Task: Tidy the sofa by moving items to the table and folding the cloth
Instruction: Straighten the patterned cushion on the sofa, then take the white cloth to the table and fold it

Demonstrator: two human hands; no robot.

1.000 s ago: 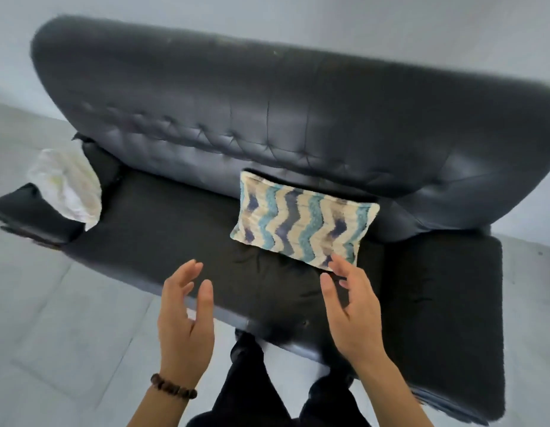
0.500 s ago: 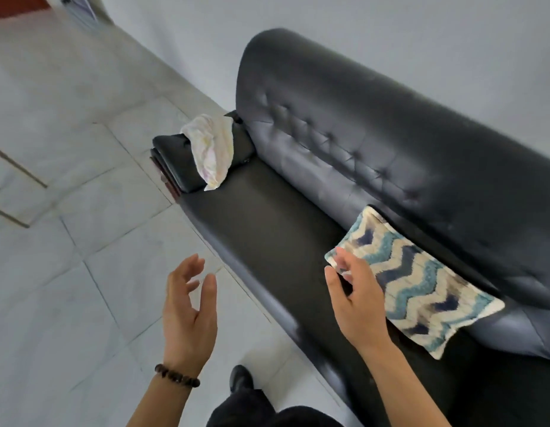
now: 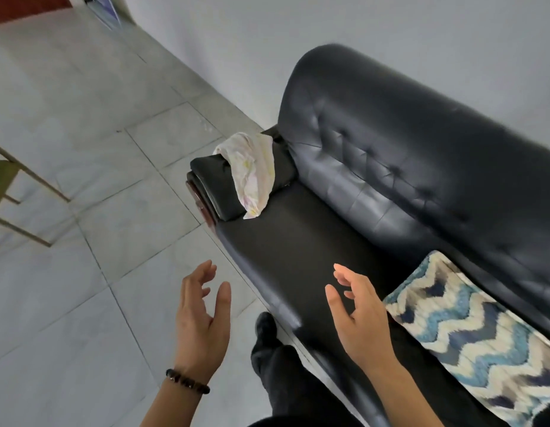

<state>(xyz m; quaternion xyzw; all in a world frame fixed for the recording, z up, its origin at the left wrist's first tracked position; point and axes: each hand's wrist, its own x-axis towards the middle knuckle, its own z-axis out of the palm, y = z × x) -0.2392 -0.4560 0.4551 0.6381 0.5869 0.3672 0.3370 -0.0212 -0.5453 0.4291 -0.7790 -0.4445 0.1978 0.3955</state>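
Hands first: the left hand (image 3: 202, 323) is held up over the tiled floor (image 3: 82, 124), fingers spread and loosely curled with nothing in them, a dark bead bracelet (image 3: 187, 381) round the wrist. The right hand (image 3: 361, 317) hangs over the front of the seat of the black sofa (image 3: 391, 167), likewise loose and empty, thumb and fingers parted, just beside the near corner of the zigzag cushion (image 3: 471, 337) but not touching it. Between the forearms a dark trouser leg and shoe (image 3: 265, 326) stand on the floor against the sofa's front edge.

The cushion lies on the seat against the tufted backrest, its long axis running along the sofa from centre towards lower right. The cloth (image 3: 252, 171), whitish and crumpled with faint yellow and pink marks, is draped over the sofa's far armrest (image 3: 212, 177), well apart from both hands; its long axis runs from the top of the armrest down towards the seat, where its lower tip hangs. A thin metal-framed piece of furniture (image 3: 18, 192) shows at the left edge.

Compared with half a second ago, the view has swung further left, so the cushion sits lower and to the right, and the right hand, then overlapping the cushion's corner, now shows against bare seat
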